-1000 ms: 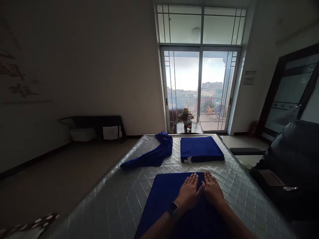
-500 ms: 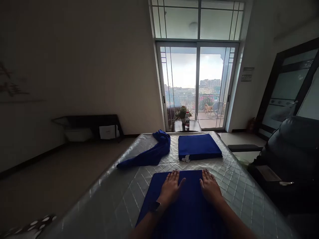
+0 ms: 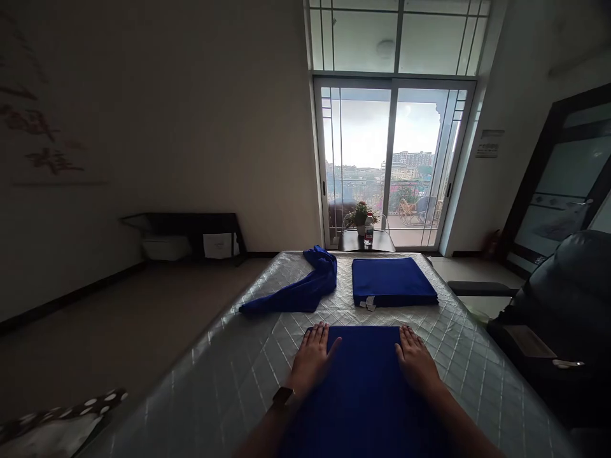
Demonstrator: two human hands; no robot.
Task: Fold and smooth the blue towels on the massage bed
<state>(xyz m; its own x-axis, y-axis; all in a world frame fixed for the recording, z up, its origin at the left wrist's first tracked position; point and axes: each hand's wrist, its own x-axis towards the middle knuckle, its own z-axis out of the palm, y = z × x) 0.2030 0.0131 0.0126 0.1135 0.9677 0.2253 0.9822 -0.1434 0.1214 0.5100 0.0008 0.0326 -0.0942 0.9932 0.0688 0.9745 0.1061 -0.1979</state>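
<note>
A folded blue cloth (image 3: 365,381) lies flat in front of me on a silvery quilted mattress (image 3: 229,375). My left hand (image 3: 312,359) rests palm down on its far left corner, fingers stretched out and thumb apart. On the far right corner lies my right hand (image 3: 417,359), also flat with fingers extended. Beyond them is a neatly folded blue stack (image 3: 394,280) with white tags at its near edge. To its left a crumpled blue cloth (image 3: 300,289) trails toward the mattress's left edge.
A small table with a potted plant (image 3: 361,216) and a bottle (image 3: 369,229) stands past the mattress, before glass sliding doors. On the right is a black chair (image 3: 563,305). A low dark shelf (image 3: 193,235) sits along the left wall. Polka-dot fabric (image 3: 62,410) shows at lower left.
My left hand has slid left to the cloth's far left corner, so the hands are farther apart. My right hand stays on the far right corner. The view has turned slightly left.
</note>
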